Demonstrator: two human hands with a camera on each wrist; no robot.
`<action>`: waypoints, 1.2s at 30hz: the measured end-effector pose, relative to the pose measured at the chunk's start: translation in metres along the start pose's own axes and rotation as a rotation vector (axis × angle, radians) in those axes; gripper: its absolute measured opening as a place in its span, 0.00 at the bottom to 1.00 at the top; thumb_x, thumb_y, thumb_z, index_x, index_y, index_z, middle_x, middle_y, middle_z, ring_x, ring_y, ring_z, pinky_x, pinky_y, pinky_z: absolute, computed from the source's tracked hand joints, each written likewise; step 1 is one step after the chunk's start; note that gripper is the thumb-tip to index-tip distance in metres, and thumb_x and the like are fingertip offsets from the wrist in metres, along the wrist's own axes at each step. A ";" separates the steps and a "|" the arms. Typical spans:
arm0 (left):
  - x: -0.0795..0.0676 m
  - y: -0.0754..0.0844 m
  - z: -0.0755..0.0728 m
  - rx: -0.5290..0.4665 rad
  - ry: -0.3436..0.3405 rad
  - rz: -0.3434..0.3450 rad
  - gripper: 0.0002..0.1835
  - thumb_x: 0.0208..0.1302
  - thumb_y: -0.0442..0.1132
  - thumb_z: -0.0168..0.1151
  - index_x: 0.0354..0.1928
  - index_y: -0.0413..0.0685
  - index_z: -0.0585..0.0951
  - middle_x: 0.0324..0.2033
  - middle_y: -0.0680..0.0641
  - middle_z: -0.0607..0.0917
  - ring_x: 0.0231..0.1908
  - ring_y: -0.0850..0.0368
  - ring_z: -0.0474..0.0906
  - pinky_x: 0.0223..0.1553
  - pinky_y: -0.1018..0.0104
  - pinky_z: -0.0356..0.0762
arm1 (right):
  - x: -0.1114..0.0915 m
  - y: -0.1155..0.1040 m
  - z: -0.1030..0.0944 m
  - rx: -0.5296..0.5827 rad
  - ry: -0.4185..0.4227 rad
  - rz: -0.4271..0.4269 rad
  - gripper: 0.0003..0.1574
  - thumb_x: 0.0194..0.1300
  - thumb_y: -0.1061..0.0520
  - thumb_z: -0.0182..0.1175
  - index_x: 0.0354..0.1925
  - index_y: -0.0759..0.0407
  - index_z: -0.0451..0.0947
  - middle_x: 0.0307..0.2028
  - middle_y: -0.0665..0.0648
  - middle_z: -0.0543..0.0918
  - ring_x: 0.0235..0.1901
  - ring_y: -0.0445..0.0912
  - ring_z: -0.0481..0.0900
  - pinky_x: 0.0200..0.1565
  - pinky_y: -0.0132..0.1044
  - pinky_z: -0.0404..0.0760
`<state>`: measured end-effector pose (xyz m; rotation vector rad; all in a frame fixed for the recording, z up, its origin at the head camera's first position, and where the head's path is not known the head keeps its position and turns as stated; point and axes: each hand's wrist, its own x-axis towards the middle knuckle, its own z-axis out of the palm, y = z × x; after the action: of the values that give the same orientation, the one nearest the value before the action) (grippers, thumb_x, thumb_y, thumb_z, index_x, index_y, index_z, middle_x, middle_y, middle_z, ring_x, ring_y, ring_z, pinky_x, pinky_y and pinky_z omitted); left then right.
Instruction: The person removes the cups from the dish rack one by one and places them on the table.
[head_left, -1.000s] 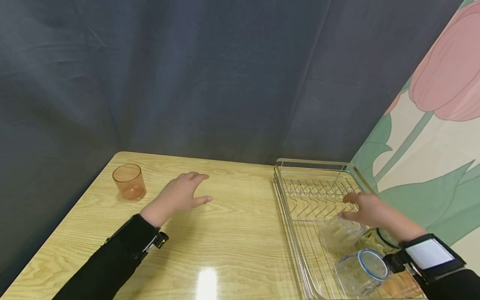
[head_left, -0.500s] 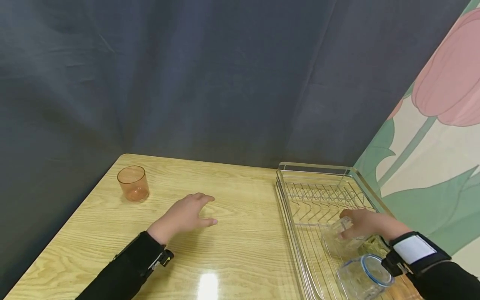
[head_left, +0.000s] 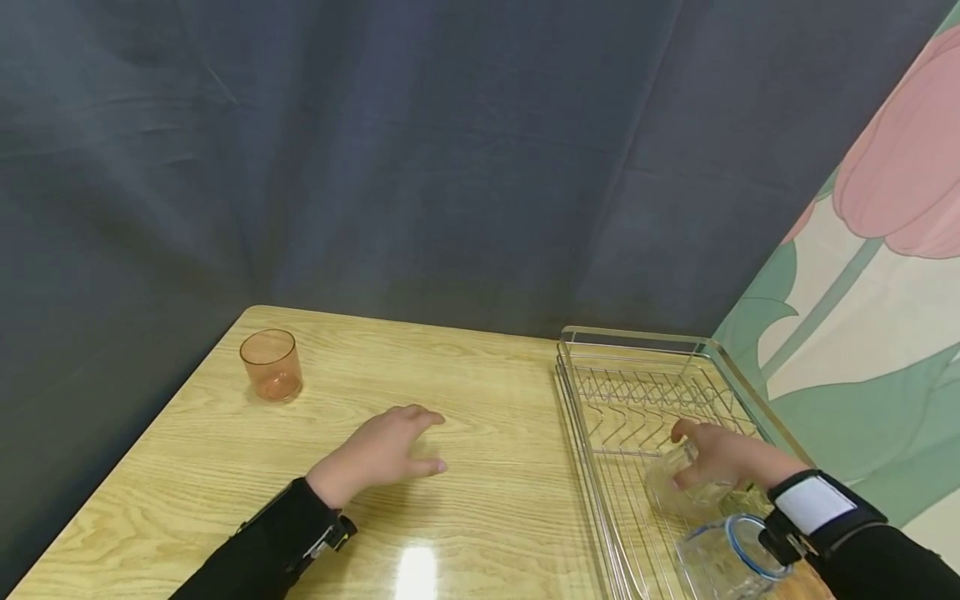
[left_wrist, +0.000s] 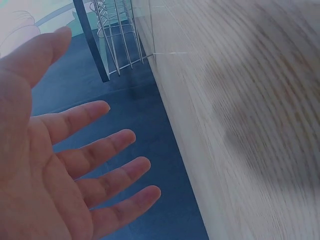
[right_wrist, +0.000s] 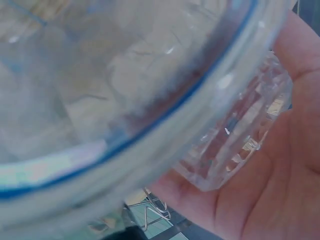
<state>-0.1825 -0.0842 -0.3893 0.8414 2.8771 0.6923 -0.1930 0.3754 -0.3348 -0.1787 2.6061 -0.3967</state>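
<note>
My right hand (head_left: 716,454) reaches down into the wire dish rack (head_left: 592,500), its fingers and thumb round the base end of a clear glass (head_left: 675,492). In the right wrist view the faceted base of this clear glass (right_wrist: 240,135) lies against the palm. A blue-rimmed glass (head_left: 723,554) lies just in front of it, partly under the wrist, and its rim fills much of the right wrist view. Over the table, my left hand (head_left: 386,450) hovers with fingers spread and nothing in it. An orange tinted glass (head_left: 272,367) stands upright at the back left.
A greenish glass (head_left: 746,500) is mostly hidden behind the right wrist, and something orange-brown (head_left: 806,583) shows beneath the sleeve. Dark blue cloth (head_left: 450,167) hangs behind the wooden table (head_left: 487,467). A tulip-patterned cloth (head_left: 862,350) borders the rack on the right.
My right hand has come down onto the clear glass and taken hold of its base end. The left hand has shifted slightly right and nearer in the view.
</note>
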 end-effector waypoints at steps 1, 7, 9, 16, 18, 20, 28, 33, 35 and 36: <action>0.000 0.000 0.000 0.003 0.000 0.004 0.35 0.60 0.57 0.66 0.64 0.45 0.73 0.60 0.40 0.76 0.59 0.39 0.72 0.58 0.45 0.72 | 0.000 0.000 0.001 0.011 -0.002 0.010 0.44 0.51 0.50 0.74 0.58 0.67 0.65 0.45 0.66 0.74 0.28 0.49 0.71 0.22 0.39 0.71; 0.001 0.001 0.001 0.015 -0.001 0.004 0.35 0.61 0.58 0.65 0.64 0.45 0.74 0.60 0.40 0.76 0.59 0.40 0.72 0.58 0.45 0.72 | 0.003 -0.001 0.000 -0.028 0.003 0.004 0.38 0.53 0.50 0.73 0.56 0.66 0.69 0.47 0.65 0.76 0.33 0.50 0.72 0.28 0.41 0.68; 0.001 0.001 0.001 0.015 -0.003 0.002 0.34 0.61 0.58 0.65 0.64 0.45 0.74 0.60 0.40 0.76 0.59 0.40 0.72 0.58 0.45 0.71 | 0.003 -0.001 -0.001 -0.049 0.006 0.004 0.37 0.54 0.49 0.72 0.56 0.66 0.70 0.49 0.68 0.76 0.36 0.52 0.72 0.29 0.42 0.69; -0.001 0.001 0.002 0.008 -0.006 -0.007 0.33 0.61 0.56 0.65 0.64 0.47 0.74 0.61 0.41 0.75 0.60 0.40 0.71 0.58 0.45 0.71 | 0.002 -0.003 -0.003 -0.095 0.021 -0.019 0.33 0.56 0.50 0.70 0.54 0.65 0.71 0.44 0.62 0.78 0.37 0.51 0.73 0.31 0.42 0.69; -0.002 0.001 0.001 0.006 0.004 -0.008 0.33 0.60 0.56 0.66 0.63 0.47 0.75 0.61 0.41 0.75 0.60 0.40 0.72 0.58 0.45 0.71 | 0.001 -0.004 -0.002 -0.109 0.033 -0.032 0.32 0.56 0.50 0.70 0.53 0.64 0.71 0.40 0.59 0.79 0.35 0.49 0.74 0.30 0.41 0.69; -0.003 0.001 0.000 0.004 0.015 -0.005 0.33 0.60 0.55 0.67 0.63 0.48 0.75 0.61 0.42 0.75 0.59 0.41 0.72 0.57 0.45 0.72 | 0.000 -0.005 -0.002 -0.126 0.046 -0.047 0.31 0.56 0.50 0.69 0.53 0.63 0.72 0.36 0.57 0.79 0.32 0.48 0.74 0.28 0.40 0.69; -0.005 0.002 0.001 -0.014 0.055 0.010 0.31 0.59 0.53 0.69 0.61 0.47 0.76 0.58 0.42 0.77 0.57 0.42 0.75 0.55 0.46 0.74 | -0.005 -0.006 -0.009 -0.119 0.165 -0.127 0.30 0.54 0.48 0.69 0.50 0.62 0.74 0.41 0.63 0.83 0.39 0.58 0.80 0.32 0.45 0.77; -0.007 0.005 -0.001 -0.019 0.080 0.016 0.29 0.59 0.53 0.69 0.60 0.48 0.77 0.58 0.42 0.78 0.56 0.42 0.75 0.55 0.46 0.74 | -0.011 -0.012 -0.021 -0.047 0.288 -0.151 0.30 0.56 0.48 0.66 0.51 0.64 0.73 0.43 0.63 0.81 0.41 0.57 0.79 0.33 0.45 0.77; -0.007 0.006 -0.003 -0.025 0.089 0.020 0.30 0.59 0.53 0.69 0.60 0.47 0.77 0.58 0.41 0.78 0.57 0.42 0.75 0.56 0.46 0.73 | -0.014 -0.015 -0.025 0.002 0.333 -0.153 0.30 0.57 0.48 0.64 0.52 0.65 0.73 0.45 0.64 0.80 0.41 0.56 0.79 0.34 0.44 0.76; -0.007 0.007 -0.004 -0.030 0.094 0.022 0.30 0.59 0.53 0.68 0.60 0.47 0.77 0.58 0.41 0.77 0.57 0.42 0.75 0.57 0.45 0.73 | -0.016 -0.017 -0.026 0.033 0.350 -0.155 0.30 0.58 0.48 0.64 0.53 0.65 0.72 0.46 0.65 0.80 0.41 0.55 0.78 0.34 0.44 0.76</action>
<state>-0.1740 -0.0842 -0.3830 0.8603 2.9356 0.7960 -0.1914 0.3687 -0.3003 -0.3275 2.9363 -0.5692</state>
